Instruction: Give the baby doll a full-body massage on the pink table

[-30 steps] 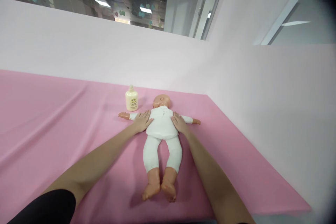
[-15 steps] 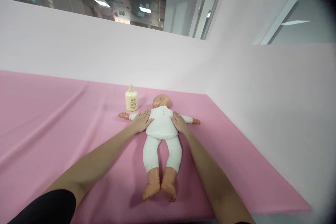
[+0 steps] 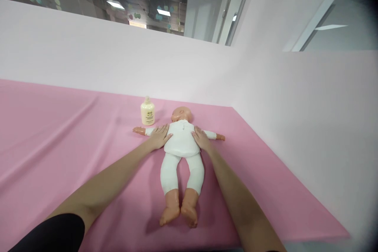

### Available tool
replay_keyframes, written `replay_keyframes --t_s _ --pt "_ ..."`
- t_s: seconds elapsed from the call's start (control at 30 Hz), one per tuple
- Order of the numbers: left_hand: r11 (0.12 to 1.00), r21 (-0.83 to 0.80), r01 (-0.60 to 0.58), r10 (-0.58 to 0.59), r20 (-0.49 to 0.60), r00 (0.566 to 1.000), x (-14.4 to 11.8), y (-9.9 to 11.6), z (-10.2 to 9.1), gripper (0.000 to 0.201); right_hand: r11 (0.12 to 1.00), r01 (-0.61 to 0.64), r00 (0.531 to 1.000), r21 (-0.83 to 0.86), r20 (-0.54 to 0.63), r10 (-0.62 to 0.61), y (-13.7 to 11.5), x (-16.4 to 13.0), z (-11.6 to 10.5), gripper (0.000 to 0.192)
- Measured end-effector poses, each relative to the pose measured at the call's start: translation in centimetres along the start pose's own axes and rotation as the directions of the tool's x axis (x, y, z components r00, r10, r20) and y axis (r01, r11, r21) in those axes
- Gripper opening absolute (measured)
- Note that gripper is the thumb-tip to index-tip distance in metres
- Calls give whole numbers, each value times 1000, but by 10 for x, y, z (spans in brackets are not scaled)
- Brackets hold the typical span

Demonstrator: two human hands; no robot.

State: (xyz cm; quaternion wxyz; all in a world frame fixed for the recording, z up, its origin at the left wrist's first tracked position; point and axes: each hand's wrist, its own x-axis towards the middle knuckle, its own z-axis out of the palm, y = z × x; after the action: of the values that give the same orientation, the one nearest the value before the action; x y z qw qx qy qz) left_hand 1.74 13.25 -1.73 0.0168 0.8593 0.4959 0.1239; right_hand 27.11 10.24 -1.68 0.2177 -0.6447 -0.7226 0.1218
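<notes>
A baby doll (image 3: 182,141) in a white top and white trousers lies on its back on the pink sheet (image 3: 88,134), arms spread out, bare feet toward me. Its head is turned to one side. My left hand (image 3: 160,136) lies flat, fingers stretched, along the left side of its chest near the armpit. On the opposite side of the chest rests my right hand (image 3: 201,138), also flat and open, thumb toward the doll's middle. Neither hand grips anything. Beyond my left hand, a cream-coloured bottle (image 3: 148,112) with a printed label stands upright beside the doll's arm.
A white wall (image 3: 118,63) runs behind the pink surface, and another white wall (image 3: 310,126) borders it on the right. Above the back wall is a window (image 3: 147,0) with heart-shaped decorations. Soft creases cross the sheet at left.
</notes>
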Motion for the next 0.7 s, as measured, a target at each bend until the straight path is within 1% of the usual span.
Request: replay_keyframes --t_s 0.27,0.4,0.47,0.57,0.7 --pt "1000 -7 4 -4 4 1000 -1 1 -3 69 998 12 1000 -59 2 -12 -6 -3 -5 63" --pt "999 -36 15 -13 58 998 -2 4 -9 70 997 -6 1000 -73 13 7 -10 -4 -8 62" --pt "998 -55 38 -33 81 996 -4 8 -15 70 997 -18 999 -77 30 20 -13 -6 -9 62" --pt "995 -69 76 -70 84 994 -7 19 -24 66 997 -36 998 -74 57 40 -19 -8 -12 62" --pt "996 -55 64 -58 99 993 -10 32 -31 58 998 -39 996 -58 76 44 -29 -12 -14 60"
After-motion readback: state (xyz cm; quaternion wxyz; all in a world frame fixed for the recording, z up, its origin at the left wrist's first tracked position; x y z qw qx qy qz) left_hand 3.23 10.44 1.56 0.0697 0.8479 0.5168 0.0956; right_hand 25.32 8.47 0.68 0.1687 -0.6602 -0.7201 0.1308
